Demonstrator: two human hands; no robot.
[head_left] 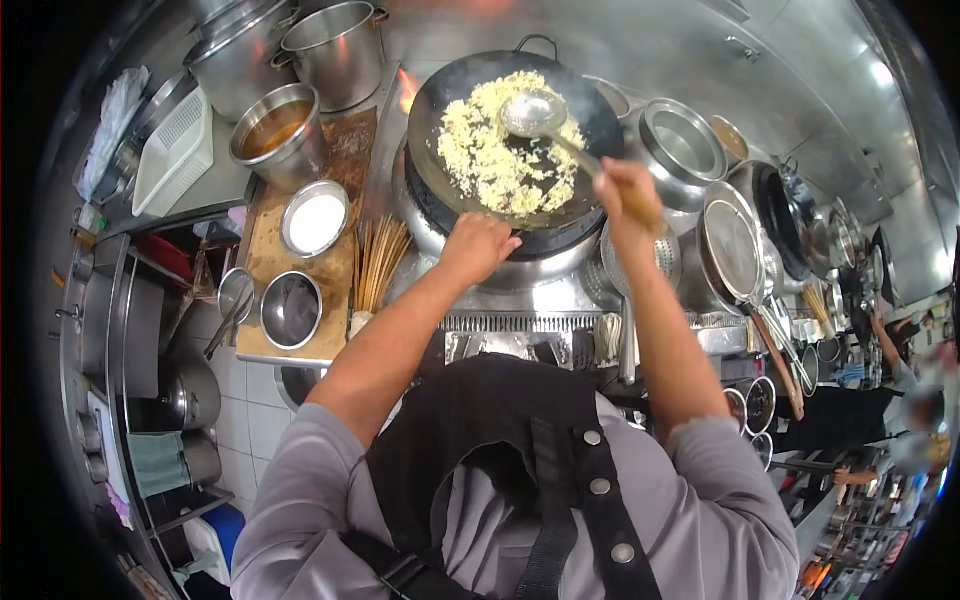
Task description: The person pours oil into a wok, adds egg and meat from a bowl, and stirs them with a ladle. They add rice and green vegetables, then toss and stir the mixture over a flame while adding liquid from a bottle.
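Note:
A dark wok (560,80) sits on the stove burner, filled with loose pale-yellow bits that look like scrambled egg (480,130). My left hand (478,246) is closed on the wok's near rim; whether a cloth or handle lies under the fingers is hidden. My right hand (628,195) grips the wooden handle of a metal ladle (536,114). The ladle's bowl rests over the egg near the middle of the wok, tilted, its rounded back facing up.
Flame (407,90) shows at the wok's left. A wooden board (262,225) there bears a bowl of white contents (314,220), a pot of brown liquid (275,130) and a bamboo brush (380,255). Strainers (733,250) and pots stand right. Other people are at far right.

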